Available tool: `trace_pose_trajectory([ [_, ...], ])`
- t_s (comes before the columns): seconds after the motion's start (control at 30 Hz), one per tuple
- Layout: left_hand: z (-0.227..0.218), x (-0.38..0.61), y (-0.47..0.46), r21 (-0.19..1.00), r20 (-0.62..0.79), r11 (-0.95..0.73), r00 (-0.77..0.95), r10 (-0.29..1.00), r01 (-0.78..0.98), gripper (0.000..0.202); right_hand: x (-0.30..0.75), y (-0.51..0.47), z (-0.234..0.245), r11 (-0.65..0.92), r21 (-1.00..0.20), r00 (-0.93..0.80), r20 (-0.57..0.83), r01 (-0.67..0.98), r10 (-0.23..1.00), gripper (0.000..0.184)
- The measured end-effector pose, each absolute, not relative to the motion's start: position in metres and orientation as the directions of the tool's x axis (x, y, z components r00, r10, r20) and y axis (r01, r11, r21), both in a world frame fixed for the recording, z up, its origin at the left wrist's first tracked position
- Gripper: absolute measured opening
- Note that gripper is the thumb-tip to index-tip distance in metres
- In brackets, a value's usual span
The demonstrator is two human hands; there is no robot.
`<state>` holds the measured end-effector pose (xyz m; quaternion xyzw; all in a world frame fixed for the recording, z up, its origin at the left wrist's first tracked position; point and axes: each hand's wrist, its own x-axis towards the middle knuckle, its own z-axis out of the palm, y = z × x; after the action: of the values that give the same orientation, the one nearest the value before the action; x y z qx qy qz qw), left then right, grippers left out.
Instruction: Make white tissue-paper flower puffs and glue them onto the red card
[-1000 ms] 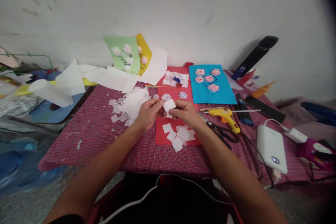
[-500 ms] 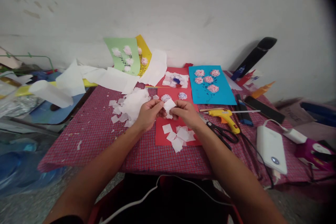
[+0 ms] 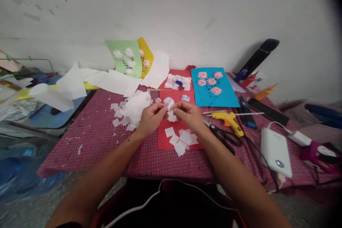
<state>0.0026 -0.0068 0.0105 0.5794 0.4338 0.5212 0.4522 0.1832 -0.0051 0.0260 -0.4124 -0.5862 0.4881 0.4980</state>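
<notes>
Both my hands meet above a red paper sheet [image 3: 163, 139] on the checked tablecloth [image 3: 101, 139]. My left hand [image 3: 150, 118] and my right hand [image 3: 188, 114] pinch a small white tissue piece [image 3: 171, 107] between their fingertips; the piece looks folded or crumpled. Below the hands, several white tissue squares [image 3: 183, 139] lie on the red sheet. A heap of white tissue scraps [image 3: 135, 108] sits just left of my left hand. Two small tissue flowers [image 3: 185, 98] rest on the red sheet beyond my fingers.
Black scissors [image 3: 223, 136] and a yellow glue gun [image 3: 229, 119] lie right of my right hand. A blue card with pink flowers [image 3: 213, 87], green and yellow cards [image 3: 125, 57] stand behind. A white power bank [image 3: 275, 151] lies at the right.
The white tissue piece was a flat square held up between both hands; now it is pinched smaller and narrower between the fingertips. The hands stayed in place.
</notes>
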Motion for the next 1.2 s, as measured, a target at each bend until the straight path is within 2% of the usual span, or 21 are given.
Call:
trace_pose_trajectory([
  [0.2,0.0156,0.0026,-0.0116,0.926,0.319,-0.343,0.158,0.934,0.158,0.016,0.1794,-0.002,0.0174,0.24,-0.969,-0.176,0.226,0.058,0.958,0.015],
  [0.3,0.0148,0.0025,-0.0105,0.96,0.246,-0.266,0.188,0.951,0.089,0.018,0.1797,-0.0015,0.0149,0.258,-0.962,-0.159,0.242,0.088,0.957,0.015],
  [0.4,0.0125,0.0029,-0.0078,0.989,0.14,-0.128,0.212,0.967,-0.068,0.021,0.1793,-0.0022,0.0151,0.27,-0.958,-0.158,0.254,0.093,0.954,0.014],
  [0.57,0.0091,0.0033,-0.0036,0.957,0.012,0.064,0.263,0.965,-0.281,0.024,0.1788,-0.0034,0.0168,0.267,-0.961,-0.179,0.251,0.071,0.951,0.01],
  [0.87,0.0094,0.0021,-0.0034,0.919,-0.049,0.164,0.308,0.95,-0.359,0.024,0.1772,-0.0058,0.0197,0.289,-0.957,-0.233,0.275,0.027,0.933,0.003],
  [1.2,0.013,0.0012,-0.0029,0.896,-0.097,0.232,0.341,0.935,-0.379,0.024,0.1761,-0.0054,0.0162,0.252,-0.968,-0.236,0.246,-0.003,0.94,0.008],
])
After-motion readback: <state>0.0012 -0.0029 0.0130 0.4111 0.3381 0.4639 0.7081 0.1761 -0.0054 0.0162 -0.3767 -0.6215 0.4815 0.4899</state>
